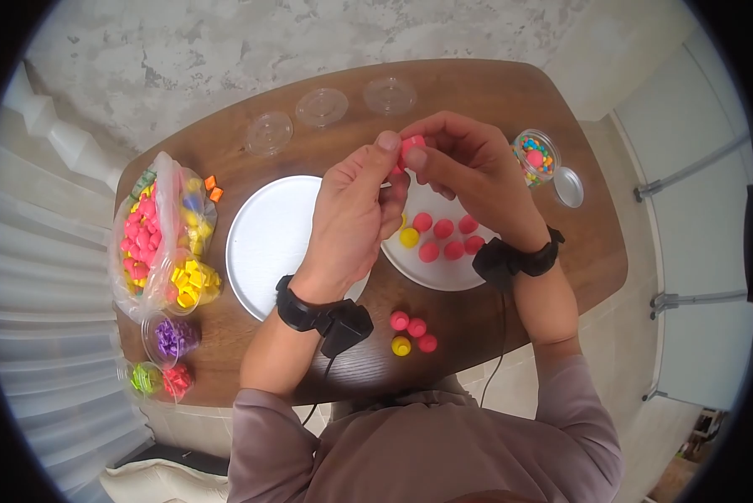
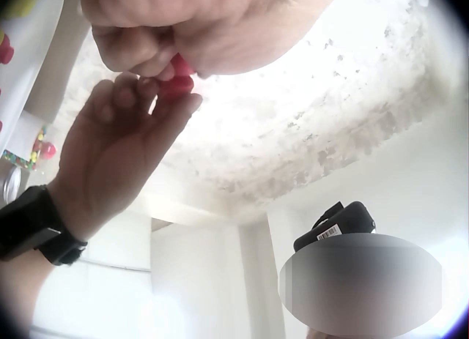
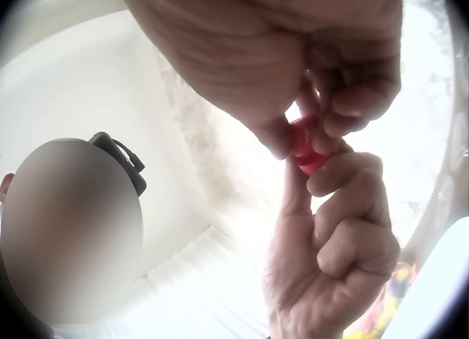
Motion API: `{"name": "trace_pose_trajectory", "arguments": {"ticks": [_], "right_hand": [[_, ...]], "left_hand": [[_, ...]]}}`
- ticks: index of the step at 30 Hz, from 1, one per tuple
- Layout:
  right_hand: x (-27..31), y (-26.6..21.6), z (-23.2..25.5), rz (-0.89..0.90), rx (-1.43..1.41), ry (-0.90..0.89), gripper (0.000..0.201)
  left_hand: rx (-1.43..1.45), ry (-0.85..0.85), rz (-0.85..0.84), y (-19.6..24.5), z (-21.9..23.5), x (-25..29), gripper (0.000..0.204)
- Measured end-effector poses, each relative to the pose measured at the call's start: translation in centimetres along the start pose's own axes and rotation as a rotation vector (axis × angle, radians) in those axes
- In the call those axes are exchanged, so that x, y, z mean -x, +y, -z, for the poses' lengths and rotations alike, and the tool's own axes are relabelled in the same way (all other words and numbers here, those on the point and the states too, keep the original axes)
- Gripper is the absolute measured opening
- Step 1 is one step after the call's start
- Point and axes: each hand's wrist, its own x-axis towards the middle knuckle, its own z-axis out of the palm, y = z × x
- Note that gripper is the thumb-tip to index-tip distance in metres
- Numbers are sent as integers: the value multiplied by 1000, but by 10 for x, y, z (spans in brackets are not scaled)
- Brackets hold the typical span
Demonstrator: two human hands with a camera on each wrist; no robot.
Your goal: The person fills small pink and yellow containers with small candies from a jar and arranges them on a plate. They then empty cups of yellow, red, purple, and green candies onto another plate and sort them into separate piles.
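Both hands are raised together over the table, around a small pinkish-red rounded piece (image 1: 411,152) that looks like a capsule in two parts. My left hand (image 1: 351,197) pinches its lower part between thumb and curled fingers. The thumb and fingertips of my right hand (image 1: 468,159) pinch its upper part. In the right wrist view the red piece (image 3: 304,138) sits between the two sets of fingertips. Below the right hand, a white round plate (image 1: 435,272) bears several pink capsules (image 1: 443,227) and a yellow capsule (image 1: 409,237).
Another white plate (image 1: 251,251) lies partly under the left forearm. Pink and yellow capsules (image 1: 416,327) sit near the front edge. Bags of pink and yellow pieces (image 1: 146,235) and small cups (image 1: 175,337) stand left. A jar of colourful beads (image 1: 534,159) is right; clear lids (image 1: 322,107) lie behind.
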Motion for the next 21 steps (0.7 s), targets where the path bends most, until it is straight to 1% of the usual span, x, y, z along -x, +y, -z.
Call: {"name": "trace_pose_trajectory", "arguments": {"ticks": [1, 3, 6, 10, 12, 15, 16, 18, 19, 21], "right_hand": [[0, 4, 1, 2, 2, 4, 20], [-1, 15, 1, 108, 70, 20, 21], [-1, 15, 1, 134, 82, -7, 25], [1, 15, -2, 161, 97, 14, 28], [2, 15, 2, 196, 234, 11, 29], [3, 12, 4, 232, 254, -2, 31], [2, 13, 3, 230, 255, -3, 31], [1, 14, 0, 309, 210, 23, 30], [1, 15, 0, 306, 209, 26, 30], [0, 16, -1, 310, 93, 15, 30]], "left_hand": [[0, -4, 1, 0, 0, 0, 37], [-125, 1, -63, 1, -1, 0, 38], [-142, 15, -74, 0, -2, 0, 40], [-76, -2, -29, 3, -1, -1, 43], [-51, 14, -24, 4, -2, 0, 45], [-58, 15, -14, 1, 1, -2, 47], [-57, 16, -14, 0, 1, -2, 47], [-23, 4, 11, 0, -1, -2, 48], [-24, 4, 15, 0, -1, -1, 48], [-14, -3, 12, 1, -1, 0, 48]]}}
